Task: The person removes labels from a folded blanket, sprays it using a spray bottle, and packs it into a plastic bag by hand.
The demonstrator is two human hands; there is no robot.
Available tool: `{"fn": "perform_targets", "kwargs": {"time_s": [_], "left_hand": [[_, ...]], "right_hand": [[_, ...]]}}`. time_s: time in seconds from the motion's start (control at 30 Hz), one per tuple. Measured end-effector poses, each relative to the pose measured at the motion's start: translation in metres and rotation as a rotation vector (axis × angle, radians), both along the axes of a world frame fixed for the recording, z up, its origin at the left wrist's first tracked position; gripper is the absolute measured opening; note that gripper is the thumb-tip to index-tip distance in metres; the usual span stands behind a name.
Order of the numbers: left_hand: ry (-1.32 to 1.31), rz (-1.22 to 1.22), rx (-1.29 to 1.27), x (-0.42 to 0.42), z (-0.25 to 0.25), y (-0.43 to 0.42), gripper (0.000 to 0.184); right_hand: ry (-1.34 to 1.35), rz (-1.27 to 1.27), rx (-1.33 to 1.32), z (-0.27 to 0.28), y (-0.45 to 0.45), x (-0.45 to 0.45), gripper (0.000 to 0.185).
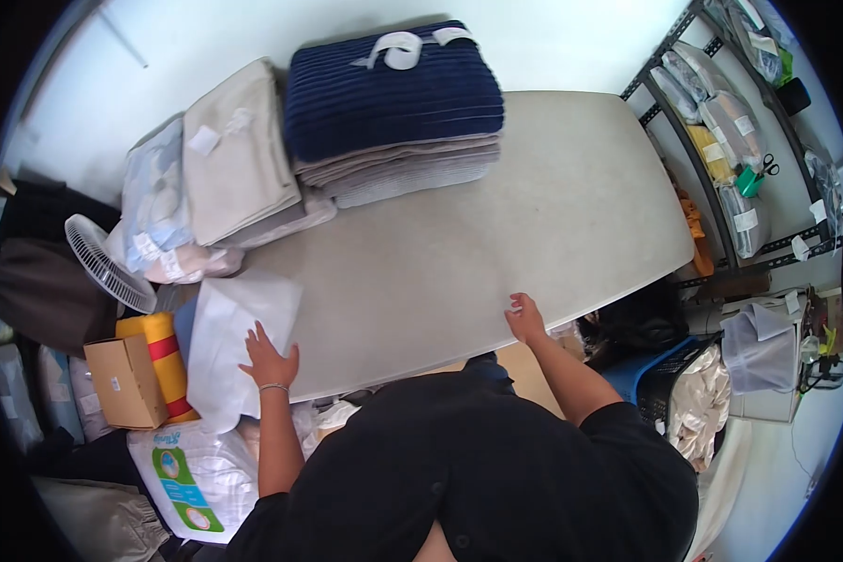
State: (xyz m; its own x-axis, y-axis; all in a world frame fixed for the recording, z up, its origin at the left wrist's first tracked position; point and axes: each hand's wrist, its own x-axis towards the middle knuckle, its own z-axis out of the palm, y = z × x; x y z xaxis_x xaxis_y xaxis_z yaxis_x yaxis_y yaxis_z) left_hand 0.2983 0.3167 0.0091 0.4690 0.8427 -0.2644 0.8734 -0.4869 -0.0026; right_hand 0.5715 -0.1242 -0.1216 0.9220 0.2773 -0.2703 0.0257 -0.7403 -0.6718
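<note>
My left hand [270,359] has its fingers spread over a white sheet [244,314] that hangs off the table's left end; whether it touches the sheet is unclear. Near the front edge of the beige table [421,272], my right hand [525,317] is held with slightly curled fingers and a gap between thumb and fingers, nothing visible in it. A folded navy ribbed blanket [393,103] with a white band tops a stack of greyish folded fabric [421,178] at the table's back. Left of it lies folded cream fabric [234,159].
A white fan [112,264], a cardboard box [124,384] and a yellow-red roll [170,370] stand at the left. Metal shelves [731,225] with bagged textiles and green-handled scissors are at the right. A dark basket [670,384] sits below, near the table's right front.
</note>
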Motion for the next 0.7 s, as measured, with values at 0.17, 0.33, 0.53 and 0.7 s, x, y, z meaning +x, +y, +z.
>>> {"fn": "perform_targets", "kwargs": {"time_s": [0.17,0.33,0.53,0.7], "left_hand": [[-0.607,-0.007,-0.235,0.084,-0.049,-0.040,0.074],[-0.635,0.148,-0.665,0.190,-0.058,-0.080,0.074],[-0.638,0.125,-0.816,0.264,-0.029,-0.081,0.076],[-0.764,0.323,-1.037,0.290,-0.031,-0.049,0.068]], "right_hand": [[0.108,0.131,0.077,0.021,-0.008,0.102,0.044],[0.088,0.311,0.123,0.060,0.030,0.201,0.046],[0.101,0.298,0.124,0.073,0.102,0.267,0.054],[0.054,0.118,0.189,0.072,0.134,0.269,0.066]]}}
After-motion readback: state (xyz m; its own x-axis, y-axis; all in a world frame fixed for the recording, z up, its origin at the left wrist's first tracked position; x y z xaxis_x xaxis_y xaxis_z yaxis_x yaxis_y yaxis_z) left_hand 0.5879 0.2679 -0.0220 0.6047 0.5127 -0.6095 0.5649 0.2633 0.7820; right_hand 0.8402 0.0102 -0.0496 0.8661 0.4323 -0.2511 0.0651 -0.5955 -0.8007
